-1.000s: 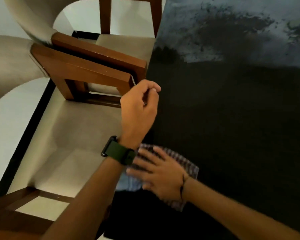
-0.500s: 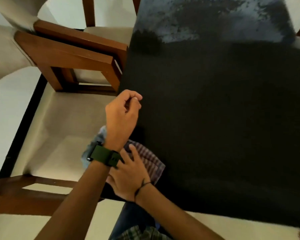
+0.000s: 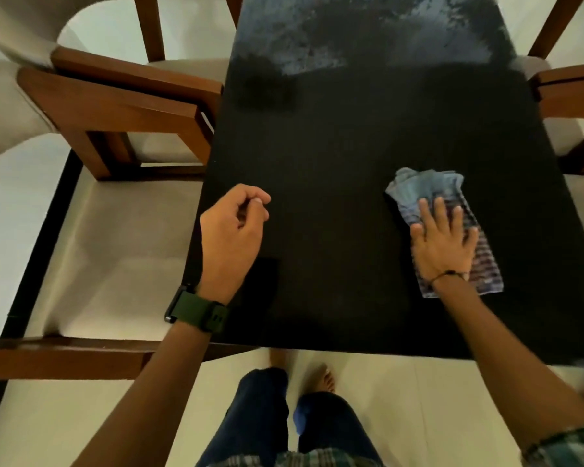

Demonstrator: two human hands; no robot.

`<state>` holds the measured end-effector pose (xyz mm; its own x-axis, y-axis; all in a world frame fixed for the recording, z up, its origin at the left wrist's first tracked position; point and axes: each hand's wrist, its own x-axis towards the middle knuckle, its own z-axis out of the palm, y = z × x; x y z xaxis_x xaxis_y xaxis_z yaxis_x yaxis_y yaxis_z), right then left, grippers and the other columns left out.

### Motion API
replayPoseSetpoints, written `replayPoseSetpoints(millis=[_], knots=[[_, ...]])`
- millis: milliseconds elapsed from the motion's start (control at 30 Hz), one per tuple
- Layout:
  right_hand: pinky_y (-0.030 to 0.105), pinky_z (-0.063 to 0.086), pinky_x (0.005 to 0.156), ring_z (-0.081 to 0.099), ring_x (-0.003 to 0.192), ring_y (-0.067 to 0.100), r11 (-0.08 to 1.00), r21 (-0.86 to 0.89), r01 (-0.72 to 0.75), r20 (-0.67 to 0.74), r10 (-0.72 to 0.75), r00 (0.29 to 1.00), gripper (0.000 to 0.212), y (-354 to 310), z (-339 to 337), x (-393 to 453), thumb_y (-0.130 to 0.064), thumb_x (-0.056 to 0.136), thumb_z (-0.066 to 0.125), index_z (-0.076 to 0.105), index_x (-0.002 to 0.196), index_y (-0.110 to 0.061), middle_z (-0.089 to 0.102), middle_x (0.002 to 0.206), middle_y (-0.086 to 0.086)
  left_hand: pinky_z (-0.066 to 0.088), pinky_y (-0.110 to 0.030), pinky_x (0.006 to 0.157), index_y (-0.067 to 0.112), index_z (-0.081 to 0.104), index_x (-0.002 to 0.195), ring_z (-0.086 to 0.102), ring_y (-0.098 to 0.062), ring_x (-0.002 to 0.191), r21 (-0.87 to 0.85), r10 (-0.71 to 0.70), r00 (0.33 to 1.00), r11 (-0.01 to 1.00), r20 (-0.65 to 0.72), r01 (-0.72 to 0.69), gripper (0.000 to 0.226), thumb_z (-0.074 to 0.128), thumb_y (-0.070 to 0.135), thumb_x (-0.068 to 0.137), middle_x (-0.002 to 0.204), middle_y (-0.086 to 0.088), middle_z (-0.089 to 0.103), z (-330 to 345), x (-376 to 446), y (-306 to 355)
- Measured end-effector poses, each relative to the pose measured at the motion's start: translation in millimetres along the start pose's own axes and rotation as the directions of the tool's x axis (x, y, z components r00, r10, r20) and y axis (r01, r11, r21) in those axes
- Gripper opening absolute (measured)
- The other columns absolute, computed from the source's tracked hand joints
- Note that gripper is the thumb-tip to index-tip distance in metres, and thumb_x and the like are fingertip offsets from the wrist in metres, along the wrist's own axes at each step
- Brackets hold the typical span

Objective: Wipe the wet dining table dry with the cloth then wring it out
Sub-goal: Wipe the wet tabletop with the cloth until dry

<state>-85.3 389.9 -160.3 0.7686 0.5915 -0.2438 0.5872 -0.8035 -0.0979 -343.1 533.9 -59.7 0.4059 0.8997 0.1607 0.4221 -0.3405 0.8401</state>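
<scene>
Our right grip (image 3: pixel 440 244) lies flat with its fingers (image 3: pixel 439 210) straight and spread, pressing the cloth (image 3: pixel 415 187) down onto the bench (image 3: pixel 334 163). Our left grip (image 3: pixel 231 230) hangs over the near left part of the bench, well apart from the cloth, its fingers loosely curled with the thumb near the forefinger; it holds nothing. A green watch (image 3: pixel 196 310) sits on that wrist, and a thin dark band (image 3: pixel 447 274) circles the right wrist.

The cloth is a checked blue and purple piece, bunched at its far end and flatter under the palm. It lies toward the right side of the bench, nearer the close edge than the far one, and no part of it hangs over the rim.

The bench top is black. Its far end carries a pale, patchy sheen (image 3: pixel 317 35), well beyond the cloth; the surface around the cloth looks uniformly dark, and we cannot tell whether it is wet.

Wooden chairs with pale cushions stand left (image 3: pixel 115 106) and right (image 3: pixel 573 92) of the bench, with another chair's seat (image 3: pixel 115 247) just beside its left edge. Below the near edge we see our dark trousers (image 3: pixel 263 416) and a bare foot (image 3: pixel 322 379) on the light floor (image 3: pixel 418 399).
</scene>
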Motion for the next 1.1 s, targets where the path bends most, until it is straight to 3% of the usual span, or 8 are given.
replayPoseSetpoints(millis=[133, 267, 400, 600, 733, 833, 1000, 1100], knots=[[0.061, 0.002, 0.114, -0.001, 0.146, 0.030, 0.937, -0.003, 0.348, -0.001, -0.348, 0.937, 0.059, -102.8, 33.5, -78.7, -0.041, 0.092, 0.016, 0.013, 0.150, -0.030, 0.004, 0.160, 0.000, 0.043, -0.007, 0.056, 0.020, 0.057, 0.092, 0.054, 0.004, 0.063, -0.017, 0.038, 0.999, 0.999, 0.037, -0.037, 0.013, 0.046, 0.012, 0.092, 0.074, 0.014, 0.054, 2.1, 6.9, 6.0], [0.059, -0.007, 0.114, 0.003, 0.145, 0.031, 0.733, 0.062, 0.678, 0.139, -0.679, 0.721, 0.055, -218.3, 54.4, -164.6, -0.039, 0.094, 0.038, 0.027, 0.146, -0.025, 0.020, 0.157, 0.005, 0.044, -0.011, 0.058, 0.017, 0.058, 0.094, 0.054, 0.000, 0.066, -0.049, 0.077, 0.993, 0.996, 0.091, -0.073, 0.013, 0.045, 0.012, 0.093, 0.076, 0.014, 0.054, 7.9, 20.0, 13.1], [0.059, 0.010, 0.115, 0.020, 0.144, 0.025, 0.695, 0.028, 0.718, 0.094, -0.717, 0.691, 0.048, -204.0, 63.7, -163.3, -0.041, 0.093, 0.041, 0.041, 0.140, -0.030, 0.035, 0.152, -0.003, 0.043, -0.010, 0.057, 0.015, 0.059, 0.095, 0.054, 0.002, 0.062, -0.048, 0.166, 0.974, 0.986, 0.154, -0.161, 0.014, 0.046, 0.011, 0.093, 0.074, 0.014, 0.054, 18.2, 31.3, 13.2], [0.059, 0.007, 0.115, -0.003, 0.146, 0.023, 0.996, -0.031, 0.080, -0.074, -0.082, 0.994, 0.059, -4.5, 38.0, -108.0, -0.033, 0.095, 0.027, 0.004, 0.149, -0.032, 0.001, 0.160, -0.002, 0.043, -0.013, 0.058, 0.013, 0.061, 0.091, 0.057, -0.005, 0.063, -0.130, 0.188, 0.961, 0.978, 0.204, -0.164, 0.016, 0.046, 0.007, 0.091, 0.070, 0.013, 0.056, 44.5, 41.1, 22.8], [0.059, 0.004, 0.115, 0.000, 0.147, 0.021, 0.892, 0.178, -0.415, -0.074, 0.433, 0.899, 0.051, 117.7, 2.9, -66.7, -0.035, 0.100, 0.022, 0.009, 0.150, -0.034, 0.003, 0.160, -0.004, 0.047, -0.017, 0.062, 0.011, 0.062, 0.090, 0.059, -0.009, 0.065, -0.165, 0.270, 0.926, 0.958, 0.263, -0.233, 0.016, 0.048, 0.005, 0.091, 0.069, 0.012, 0.056, 56.9, 35.7, 32.5], [0.060, 0.001, 0.114, -0.003, 0.147, 0.023, 0.837, 0.229, -0.497, -0.044, 0.519, 0.853, 0.051, 126.6, -5.3, -53.4, -0.038, 0.101, 0.021, 0.008, 0.150, -0.037, 0.001, 0.160, -0.004, 0.047, -0.014, 0.063, 0.010, 0.063, 0.090, 0.060, -0.008, 0.066, -0.192, 0.289, 0.924, 0.950, 0.249, -0.246, 0.016, 0.048, 0.005, 0.090, 0.070, 0.006, 0.059, 59.6, 34.9, 35.9], [0.065, 0.012, 0.110, 0.005, 0.146, 0.031, 0.999, -0.020, 0.042, -0.052, -0.043, 0.998, 0.057, -29.8, 37.7, -112.6, -0.039, 0.090, 0.021, 0.025, 0.146, -0.034, 0.017, 0.158, 0.001, 0.047, -0.016, 0.060, 0.012, 0.061, 0.088, 0.059, -0.007, 0.066, -0.224, 0.268, 0.927, 0.951, 0.263, -0.212, 0.015, 0.048, 0.004, 0.089, 0.070, 0.012, 0.057, 68.2, 34.5, 45.4], [0.064, -0.008, 0.111, -0.003, 0.145, 0.033, 0.846, 0.041, 0.532, 0.158, -0.531, 0.832, 0.050, -145.4, 35.2, -157.6, -0.040, 0.096, 0.029, 0.030, 0.144, -0.025, 0.022, 0.156, 0.005, 0.044, -0.010, 0.055, 0.014, 0.061, 0.087, 0.058, -0.004, 0.064, -0.217, 0.268, 0.929, 0.952, 0.256, -0.215, 0.016, 0.049, 0.004, 0.089, 0.071, 0.013, 0.057, 76.6, 34.9, 57.8]])
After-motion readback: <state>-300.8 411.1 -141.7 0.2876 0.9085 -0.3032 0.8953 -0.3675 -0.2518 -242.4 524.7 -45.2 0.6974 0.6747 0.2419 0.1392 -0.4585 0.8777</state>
